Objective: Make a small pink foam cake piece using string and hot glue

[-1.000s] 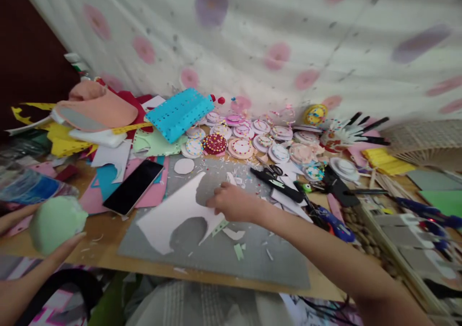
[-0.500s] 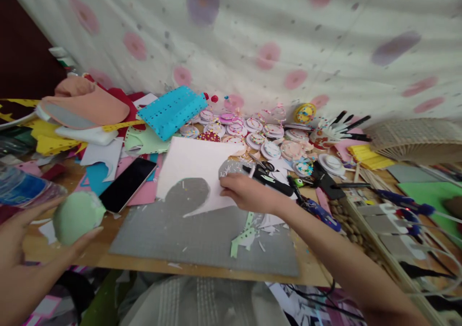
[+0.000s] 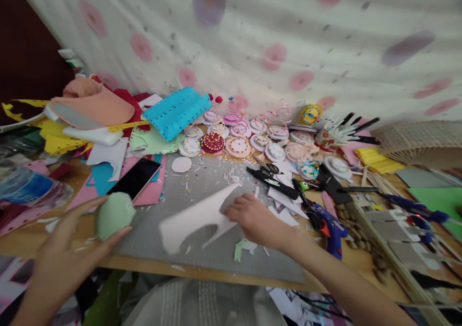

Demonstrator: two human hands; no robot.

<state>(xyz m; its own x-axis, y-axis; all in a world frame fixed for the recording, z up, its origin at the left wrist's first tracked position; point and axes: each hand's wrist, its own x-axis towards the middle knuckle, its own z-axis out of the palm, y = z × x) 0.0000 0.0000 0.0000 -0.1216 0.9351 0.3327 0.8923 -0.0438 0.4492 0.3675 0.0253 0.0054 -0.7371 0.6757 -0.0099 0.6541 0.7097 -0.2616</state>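
Between the thumb and fingers of my left hand (image 3: pixel 70 249) is a rounded pale green piece (image 3: pixel 114 215), held above the left edge of the grey cutting mat (image 3: pixel 151 237). My right hand (image 3: pixel 254 220) pinches the right end of a white sheet (image 3: pixel 195 213) with round cut-outs. The sheet is tilted and smeared by motion over the mat. A small white disc (image 3: pixel 181 164) lies at the mat's far left, near white scraps (image 3: pixel 233 176). Just below my right hand, green cut-off strips (image 3: pixel 242 249) lie on the mat.
A phone (image 3: pixel 135 177) rests on pink and blue sheets at the left, near a plastic bottle (image 3: pixel 32 184). Several small decorated hats (image 3: pixel 238 146) stand along the back. To the right are a black pen-like tool (image 3: pixel 272 184), scissors (image 3: pixel 269 168) and a blue glue gun (image 3: pixel 334 229).
My right hand has pulled the white sheet toward me and tilted it, uncovering the white disc and the far part of the mat. My left hand has moved right with the green piece.
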